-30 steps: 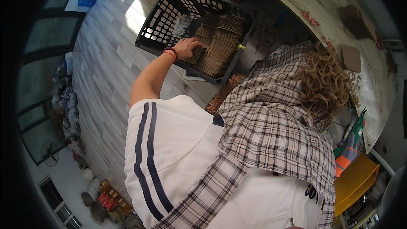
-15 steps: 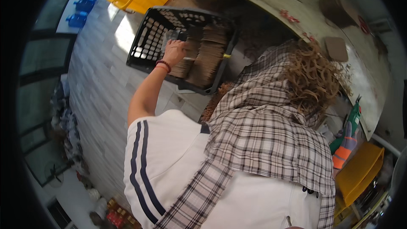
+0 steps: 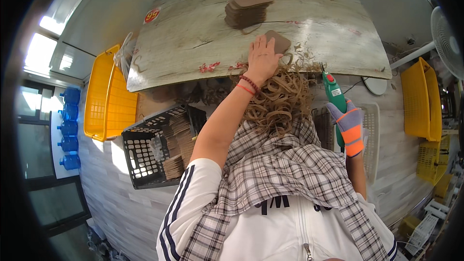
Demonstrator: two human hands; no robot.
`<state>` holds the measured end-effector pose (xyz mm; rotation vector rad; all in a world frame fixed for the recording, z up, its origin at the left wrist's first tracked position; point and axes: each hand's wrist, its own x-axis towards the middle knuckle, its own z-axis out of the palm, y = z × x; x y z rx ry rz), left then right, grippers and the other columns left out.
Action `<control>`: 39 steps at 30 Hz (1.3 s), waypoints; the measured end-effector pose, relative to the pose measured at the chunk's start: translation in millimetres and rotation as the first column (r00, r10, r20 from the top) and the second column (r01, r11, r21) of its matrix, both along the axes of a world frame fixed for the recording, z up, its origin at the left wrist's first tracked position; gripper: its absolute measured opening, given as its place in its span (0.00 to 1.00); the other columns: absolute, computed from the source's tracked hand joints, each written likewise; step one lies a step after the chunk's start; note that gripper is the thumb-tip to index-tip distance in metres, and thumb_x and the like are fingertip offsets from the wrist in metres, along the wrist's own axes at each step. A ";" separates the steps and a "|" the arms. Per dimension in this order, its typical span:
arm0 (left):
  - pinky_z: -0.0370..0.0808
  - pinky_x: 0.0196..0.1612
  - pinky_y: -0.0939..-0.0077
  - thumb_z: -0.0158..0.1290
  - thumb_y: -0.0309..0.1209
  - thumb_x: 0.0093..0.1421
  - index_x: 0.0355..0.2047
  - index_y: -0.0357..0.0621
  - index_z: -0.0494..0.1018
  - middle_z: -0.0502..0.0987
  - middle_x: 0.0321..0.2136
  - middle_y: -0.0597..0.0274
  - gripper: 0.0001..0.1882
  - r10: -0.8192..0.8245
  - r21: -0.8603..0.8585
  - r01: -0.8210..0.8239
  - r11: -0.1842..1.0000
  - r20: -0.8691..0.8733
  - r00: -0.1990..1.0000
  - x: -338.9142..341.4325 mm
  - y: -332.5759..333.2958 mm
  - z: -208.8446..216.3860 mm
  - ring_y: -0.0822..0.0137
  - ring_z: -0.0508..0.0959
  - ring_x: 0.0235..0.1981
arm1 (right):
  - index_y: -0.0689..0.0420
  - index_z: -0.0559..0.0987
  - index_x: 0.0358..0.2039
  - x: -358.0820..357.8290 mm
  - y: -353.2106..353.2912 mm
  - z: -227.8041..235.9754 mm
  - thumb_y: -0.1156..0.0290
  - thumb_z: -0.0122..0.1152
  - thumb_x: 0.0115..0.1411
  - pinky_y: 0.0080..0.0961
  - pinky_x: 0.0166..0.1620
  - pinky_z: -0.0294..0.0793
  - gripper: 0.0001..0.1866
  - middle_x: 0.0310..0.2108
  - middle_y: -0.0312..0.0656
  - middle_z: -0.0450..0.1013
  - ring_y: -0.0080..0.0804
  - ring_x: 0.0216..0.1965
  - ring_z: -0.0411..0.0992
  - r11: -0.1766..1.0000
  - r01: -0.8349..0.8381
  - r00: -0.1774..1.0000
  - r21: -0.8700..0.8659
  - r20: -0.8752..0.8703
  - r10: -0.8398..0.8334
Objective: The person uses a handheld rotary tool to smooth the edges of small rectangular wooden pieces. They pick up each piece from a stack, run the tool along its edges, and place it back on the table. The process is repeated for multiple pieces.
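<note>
A: Where is the brown piece [image 3: 280, 43], and what holds it?

B: It lies flat on the bench [image 3: 179, 63], near the front edge and slightly right of its middle. The left hand [image 3: 262, 63], bare, reaches over its left part with fingers extended, not wrapped around it. Fingertip pressure cannot be determined.

A: State of the other grip?

B: The right hand [image 3: 349, 124], gloved, is closed around the body of the green tool [image 3: 332, 87], near the right half of the bench's front edge.

A: Handling?

B: Judged by appearance, the brown piece is light, fairly stiff and not slippery; its thin corners may bend. Grip it by opposite edges. A stack [image 3: 247, 9] of similar pieces stands toward the rear edge.

A: Containers?

B: The black crate [image 3: 137, 138], on the floor before the bench's left half, holds rows of brown pieces [image 3: 179, 137] beside a translucent item [image 3: 157, 147]. A yellow basket [image 3: 118, 116] stands by the left front corner; its contents cannot be identified.
</note>
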<state>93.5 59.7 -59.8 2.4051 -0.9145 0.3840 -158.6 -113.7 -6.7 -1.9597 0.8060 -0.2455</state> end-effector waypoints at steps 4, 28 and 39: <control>0.54 0.64 0.53 0.64 0.41 0.46 0.60 0.43 0.62 0.58 0.62 0.43 0.42 -0.005 0.182 0.048 0.982 -0.226 0.974 22.6 3.3 -11.4 0.47 0.55 0.64 | 0.63 0.74 0.43 -6.8 -2.4 -0.3 0.61 0.70 0.51 0.19 0.22 0.68 0.25 0.22 0.36 0.74 0.18 0.18 0.68 1.000 -0.015 0.999 -0.008 -0.031 0.014; 0.70 0.46 0.66 0.61 0.23 0.52 0.39 0.39 0.69 0.73 0.41 0.55 0.16 -0.180 -0.696 -0.527 0.488 -0.671 0.719 16.0 27.0 23.9 0.60 0.72 0.43 | 0.60 0.75 0.43 25.2 18.2 25.8 0.50 0.70 0.48 0.29 0.35 0.75 0.30 0.29 0.45 0.78 0.36 0.31 0.77 0.982 -0.168 0.985 -0.085 -0.039 0.166; 0.70 0.57 0.63 0.52 0.17 0.59 0.48 0.40 0.66 0.72 0.48 0.59 0.18 -0.792 -0.667 -0.695 -0.269 -0.258 0.554 -39.1 6.9 73.9 0.60 0.72 0.51 | 0.64 0.74 0.41 47.7 40.2 57.6 0.64 0.69 0.53 0.16 0.21 0.68 0.20 0.22 0.35 0.73 0.17 0.17 0.69 0.931 -0.215 0.976 0.297 0.106 0.191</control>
